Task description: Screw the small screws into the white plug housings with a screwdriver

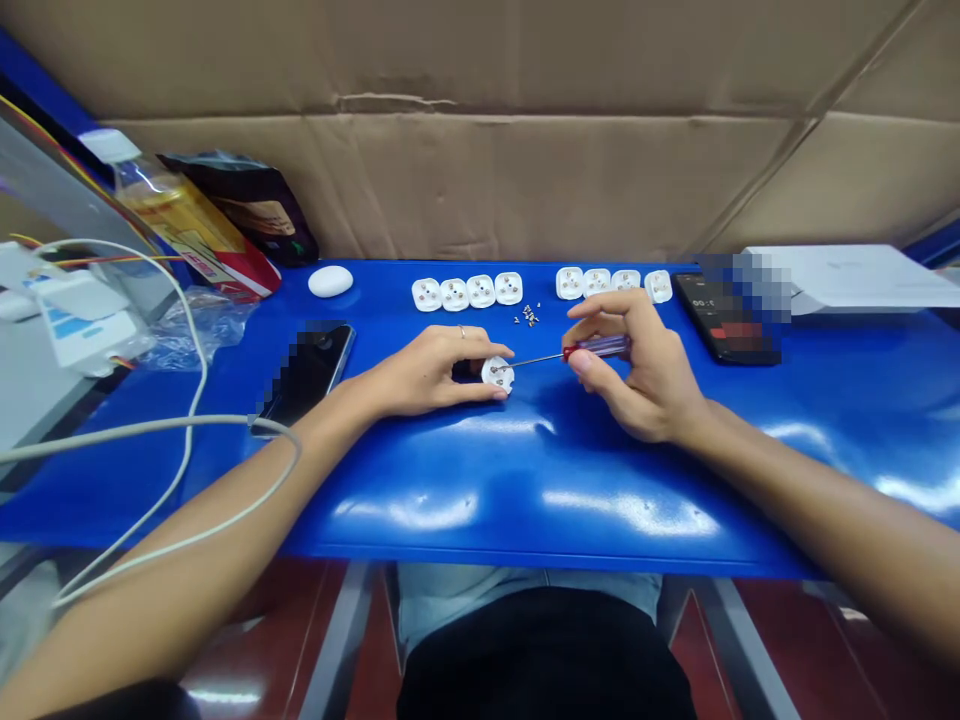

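My left hand (431, 370) is closed around a small round white plug part (498, 374), pinning it on the blue table (525, 480). In my right hand (637, 365) I grip a screwdriver (577, 352) with a red and clear handle. Its thin shaft reaches left, and the tip touches the white part. Behind my hands, two rows of white plug parts (466, 292) (613, 283) lie side by side. A small heap of screws (529, 316) sits between the rows.
A black phone (307, 375) lies left of my hands and another phone (716, 315) to the right. A white oval case (330, 281), a bottle (180, 215) and a dark bag (251, 205) stand at back left. A white cable (187, 400) loops over my left arm. A cardboard wall (525, 150) rises behind.
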`<state>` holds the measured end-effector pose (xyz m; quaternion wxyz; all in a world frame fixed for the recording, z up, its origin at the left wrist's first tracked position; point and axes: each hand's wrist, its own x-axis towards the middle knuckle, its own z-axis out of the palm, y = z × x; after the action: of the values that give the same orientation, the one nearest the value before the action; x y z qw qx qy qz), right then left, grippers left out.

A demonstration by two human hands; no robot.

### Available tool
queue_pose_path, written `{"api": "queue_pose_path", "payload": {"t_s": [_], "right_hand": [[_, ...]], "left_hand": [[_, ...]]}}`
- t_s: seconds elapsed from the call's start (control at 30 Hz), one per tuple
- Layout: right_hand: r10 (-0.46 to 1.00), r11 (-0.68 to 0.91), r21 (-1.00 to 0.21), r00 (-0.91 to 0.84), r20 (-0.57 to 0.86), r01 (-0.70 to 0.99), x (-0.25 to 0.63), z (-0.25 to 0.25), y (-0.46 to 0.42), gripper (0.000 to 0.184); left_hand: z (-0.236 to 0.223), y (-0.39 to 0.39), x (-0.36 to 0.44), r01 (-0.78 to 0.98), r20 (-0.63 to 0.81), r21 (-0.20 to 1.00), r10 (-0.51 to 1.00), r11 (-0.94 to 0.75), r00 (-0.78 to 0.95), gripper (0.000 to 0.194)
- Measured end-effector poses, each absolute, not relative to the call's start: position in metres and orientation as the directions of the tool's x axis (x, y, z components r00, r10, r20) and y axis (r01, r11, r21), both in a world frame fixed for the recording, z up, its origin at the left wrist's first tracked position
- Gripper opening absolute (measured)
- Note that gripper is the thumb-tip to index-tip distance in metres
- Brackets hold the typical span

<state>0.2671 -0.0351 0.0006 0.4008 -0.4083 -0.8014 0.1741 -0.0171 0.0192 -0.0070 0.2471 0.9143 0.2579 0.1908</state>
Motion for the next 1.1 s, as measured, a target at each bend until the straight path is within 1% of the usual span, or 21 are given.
{"api": "queue_pose_path", "payload": {"t_s": [0.13,0.2,0.3,0.37,0.43,0.53,0.6,0.7,0.77,0.87,1.0,1.1], "right_hand": [[0.799,0.596,-0.584,-0.331,0.502,0.551,0.2675,-0.0002,-0.0347,0.020],[0.807,0.587,-0.603,-0.337,0.484,0.540,0.2681,-0.0009,-0.0344,0.023],[0.796,0.604,-0.624,-0.335,0.504,0.497,0.2684,-0.0017,-0.0341,0.026],[0.788,0.612,-0.606,-0.325,0.524,0.508,0.2682,-0.0021,-0.0343,0.022],[0.797,0.599,-0.601,-0.323,0.510,0.528,0.2680,-0.0025,-0.0346,0.019],[0.819,0.574,-0.654,-0.329,0.471,0.492,0.2680,-0.0027,-0.0349,0.028],[0.822,0.569,-0.671,-0.321,0.470,0.476,0.2680,-0.0023,-0.0351,0.030],[0.819,0.571,-0.633,-0.315,0.479,0.522,0.2681,-0.0013,-0.0354,0.022],[0.812,0.582,-0.626,-0.328,0.482,0.519,0.2679,-0.0010,-0.0355,0.023],[0.794,0.607,-0.639,-0.332,0.509,0.472,0.2673,-0.0013,-0.0352,0.029],[0.809,0.583,-0.624,-0.301,0.505,0.520,0.2672,-0.0020,-0.0346,0.020],[0.802,0.595,-0.630,-0.321,0.503,0.499,0.2680,-0.0019,-0.0341,0.024]], "left_hand": [[-0.0064,0.0189,-0.0167,0.379,0.216,0.556,0.569,-0.740,0.793,0.048],[-0.0064,0.0189,-0.0165,0.374,0.219,0.560,0.568,-0.739,0.793,0.047],[-0.0062,0.0187,-0.0161,0.368,0.226,0.565,0.567,-0.739,0.792,0.046],[-0.0059,0.0186,-0.0158,0.374,0.220,0.567,0.572,-0.734,0.790,0.047],[-0.0057,0.0185,-0.0157,0.376,0.212,0.571,0.574,-0.730,0.791,0.047],[-0.0053,0.0183,-0.0158,0.373,0.213,0.571,0.571,-0.731,0.793,0.047],[-0.0049,0.0181,-0.0159,0.377,0.210,0.568,0.571,-0.732,0.794,0.047],[-0.0040,0.0175,-0.0156,0.375,0.208,0.566,0.568,-0.734,0.796,0.047],[-0.0034,0.0172,-0.0152,0.371,0.210,0.568,0.565,-0.735,0.798,0.046],[-0.0028,0.0170,-0.0148,0.365,0.216,0.570,0.563,-0.736,0.798,0.046],[-0.0037,0.0172,-0.0148,0.357,0.220,0.568,0.555,-0.742,0.802,0.045],[-0.0051,0.0178,-0.0152,0.341,0.228,0.577,0.548,-0.742,0.805,0.044]]}}
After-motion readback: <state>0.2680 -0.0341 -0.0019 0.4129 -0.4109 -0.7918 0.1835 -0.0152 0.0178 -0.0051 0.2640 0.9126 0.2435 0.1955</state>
